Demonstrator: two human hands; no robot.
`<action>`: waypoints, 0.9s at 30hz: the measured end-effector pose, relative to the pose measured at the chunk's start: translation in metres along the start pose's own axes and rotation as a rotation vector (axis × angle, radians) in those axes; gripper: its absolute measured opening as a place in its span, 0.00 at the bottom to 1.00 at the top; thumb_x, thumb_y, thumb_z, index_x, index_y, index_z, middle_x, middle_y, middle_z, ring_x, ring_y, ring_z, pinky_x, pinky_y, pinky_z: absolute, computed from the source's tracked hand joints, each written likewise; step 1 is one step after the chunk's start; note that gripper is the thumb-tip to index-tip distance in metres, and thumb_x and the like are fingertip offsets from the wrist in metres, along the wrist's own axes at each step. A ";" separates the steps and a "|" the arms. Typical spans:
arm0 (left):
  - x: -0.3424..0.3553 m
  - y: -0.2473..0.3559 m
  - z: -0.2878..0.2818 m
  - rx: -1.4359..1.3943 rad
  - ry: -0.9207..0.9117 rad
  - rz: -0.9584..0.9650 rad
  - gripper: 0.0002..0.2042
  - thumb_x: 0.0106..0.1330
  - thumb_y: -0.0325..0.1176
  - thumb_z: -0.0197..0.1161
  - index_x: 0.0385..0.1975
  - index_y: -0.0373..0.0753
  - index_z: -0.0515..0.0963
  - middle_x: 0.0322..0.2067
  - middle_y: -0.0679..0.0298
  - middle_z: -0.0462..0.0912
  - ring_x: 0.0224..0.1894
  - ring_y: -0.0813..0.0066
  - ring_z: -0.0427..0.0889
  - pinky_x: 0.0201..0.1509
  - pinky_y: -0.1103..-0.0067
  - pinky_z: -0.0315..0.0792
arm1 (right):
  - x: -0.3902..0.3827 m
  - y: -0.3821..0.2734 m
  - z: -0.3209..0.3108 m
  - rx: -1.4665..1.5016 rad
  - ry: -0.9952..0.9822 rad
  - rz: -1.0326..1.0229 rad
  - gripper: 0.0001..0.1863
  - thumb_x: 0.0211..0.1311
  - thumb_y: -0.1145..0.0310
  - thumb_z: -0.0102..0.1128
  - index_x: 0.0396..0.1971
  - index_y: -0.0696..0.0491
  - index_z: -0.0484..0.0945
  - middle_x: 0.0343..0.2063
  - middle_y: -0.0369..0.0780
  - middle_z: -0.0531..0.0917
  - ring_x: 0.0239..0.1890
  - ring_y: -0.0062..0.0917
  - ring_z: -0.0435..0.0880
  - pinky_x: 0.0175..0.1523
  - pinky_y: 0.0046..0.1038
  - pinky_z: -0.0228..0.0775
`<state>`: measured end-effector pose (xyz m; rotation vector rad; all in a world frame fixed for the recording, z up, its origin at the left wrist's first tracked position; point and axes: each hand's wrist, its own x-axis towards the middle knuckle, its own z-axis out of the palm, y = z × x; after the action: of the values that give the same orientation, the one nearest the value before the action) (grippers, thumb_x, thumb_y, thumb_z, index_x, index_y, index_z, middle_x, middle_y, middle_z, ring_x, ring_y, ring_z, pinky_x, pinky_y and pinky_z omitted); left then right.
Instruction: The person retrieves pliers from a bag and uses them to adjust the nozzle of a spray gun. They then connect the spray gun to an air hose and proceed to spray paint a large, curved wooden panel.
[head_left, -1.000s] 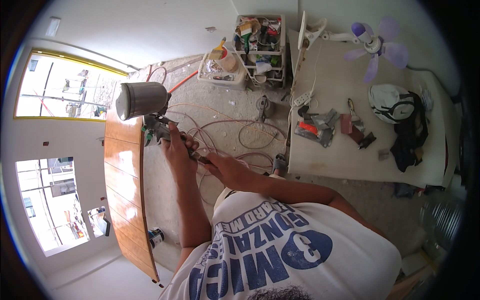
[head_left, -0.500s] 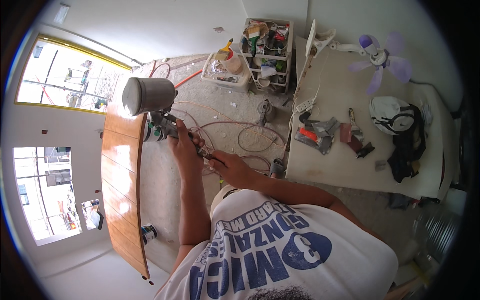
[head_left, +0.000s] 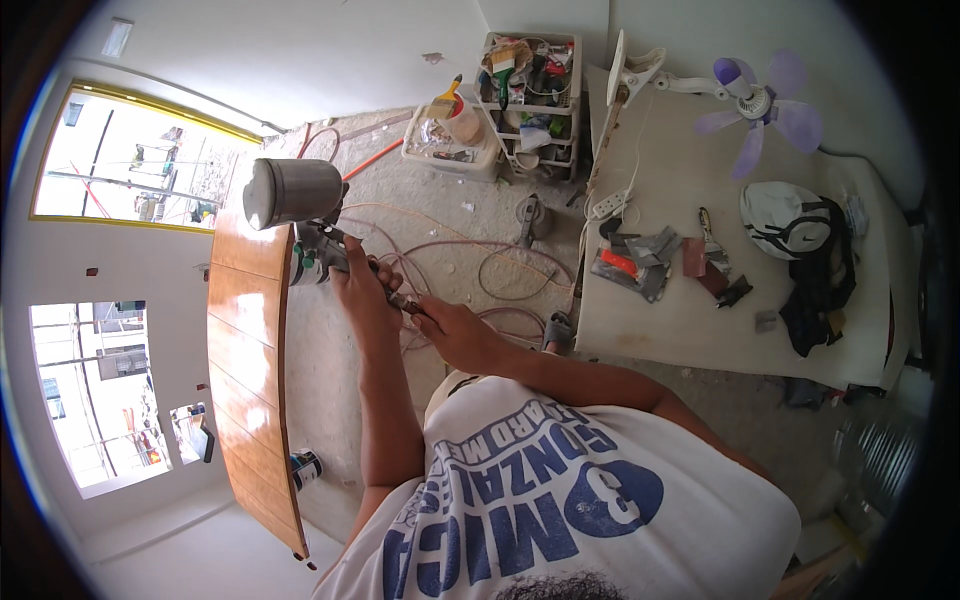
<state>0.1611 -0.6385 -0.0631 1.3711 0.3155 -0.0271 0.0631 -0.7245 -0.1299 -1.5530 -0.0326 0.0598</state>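
Observation:
A paint spray gun (head_left: 330, 245) with a big grey metal cup (head_left: 292, 192) on top is gripped in my left hand (head_left: 362, 283), fingers wrapped round its handle. Just below that, my right hand (head_left: 447, 325) is closed on the hose fitting (head_left: 405, 303) at the handle's bottom end. The gun's front points left, toward a glossy orange-brown wooden panel (head_left: 245, 350). Its nozzle is partly hidden under the cup, and I cannot tell whether spray comes out.
Reddish hoses (head_left: 500, 250) coil over the rough floor. Behind them stand a plastic drawer rack (head_left: 540, 110) and a white tub (head_left: 450, 155) with brushes. On the right, a covered table (head_left: 660, 330) bears scrapers, a bag (head_left: 785, 220) and a clip fan (head_left: 755, 105). Paint cans (head_left: 305, 467) stand by the panel.
The view has shifted slightly, so the panel and windows sit a little further right and lower. Both hands keep their hold on the spray gun and its hose fitting.

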 end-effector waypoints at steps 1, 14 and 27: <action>0.001 0.001 0.001 -0.001 0.002 -0.001 0.15 0.73 0.45 0.61 0.38 0.43 0.64 0.24 0.71 0.63 0.20 0.84 0.65 0.20 0.82 0.61 | 0.000 0.000 0.000 -0.003 -0.004 0.005 0.11 0.74 0.64 0.50 0.39 0.59 0.70 0.28 0.54 0.78 0.32 0.53 0.78 0.37 0.43 0.67; -0.007 0.000 0.001 0.104 0.004 -0.056 0.18 0.73 0.47 0.60 0.44 0.40 0.64 0.35 0.62 0.72 0.22 0.81 0.68 0.22 0.79 0.68 | -0.011 -0.002 0.001 -0.031 0.016 -0.032 0.12 0.73 0.64 0.51 0.38 0.60 0.71 0.29 0.56 0.79 0.34 0.55 0.79 0.38 0.47 0.68; -0.001 -0.008 -0.002 0.013 0.073 0.112 0.17 0.73 0.45 0.61 0.40 0.39 0.64 0.26 0.69 0.66 0.19 0.84 0.63 0.18 0.82 0.60 | -0.002 0.000 -0.002 -0.044 0.038 -0.038 0.12 0.72 0.64 0.52 0.39 0.59 0.74 0.23 0.50 0.78 0.24 0.40 0.76 0.33 0.38 0.67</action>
<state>0.1577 -0.6387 -0.0711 1.4028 0.2994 0.1143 0.0612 -0.7265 -0.1295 -1.5962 -0.0337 -0.0007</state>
